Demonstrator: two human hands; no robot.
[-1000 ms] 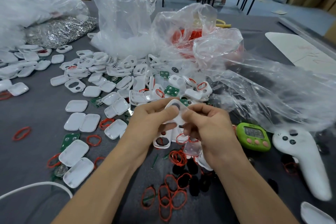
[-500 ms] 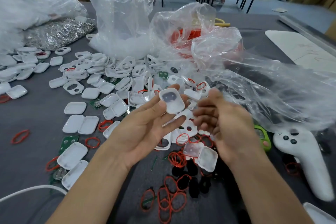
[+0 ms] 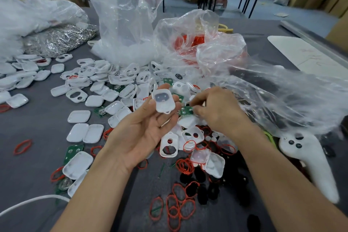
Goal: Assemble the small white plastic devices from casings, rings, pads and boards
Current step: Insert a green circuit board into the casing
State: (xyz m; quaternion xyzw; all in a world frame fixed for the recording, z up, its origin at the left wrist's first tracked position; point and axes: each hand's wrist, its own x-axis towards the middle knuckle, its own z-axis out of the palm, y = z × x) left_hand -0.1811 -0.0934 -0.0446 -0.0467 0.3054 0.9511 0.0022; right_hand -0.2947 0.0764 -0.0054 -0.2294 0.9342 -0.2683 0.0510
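My left hand (image 3: 143, 130) is palm up over the table and holds a small white casing (image 3: 163, 100) on its fingertips, a dark pad showing inside. To its right, my right hand (image 3: 216, 111) reaches down into the pile, and its fingers pinch a green circuit board (image 3: 185, 110). Loose white casings (image 3: 79, 116) are scattered left and behind. Red rings (image 3: 178, 211) and black pads (image 3: 202, 194) lie in front of my hands.
Clear plastic bags (image 3: 128, 24) of parts stand behind the pile, one with red rings (image 3: 195, 41). A silvery heap of metal clips (image 3: 58, 40) is at the back left. A white controller (image 3: 310, 164) lies right. A white cable (image 3: 24, 203) runs at the lower left.
My hands came apart. The left one kept the casing and turned it up on its fingers. The right one let go and moved right and down to the green board.
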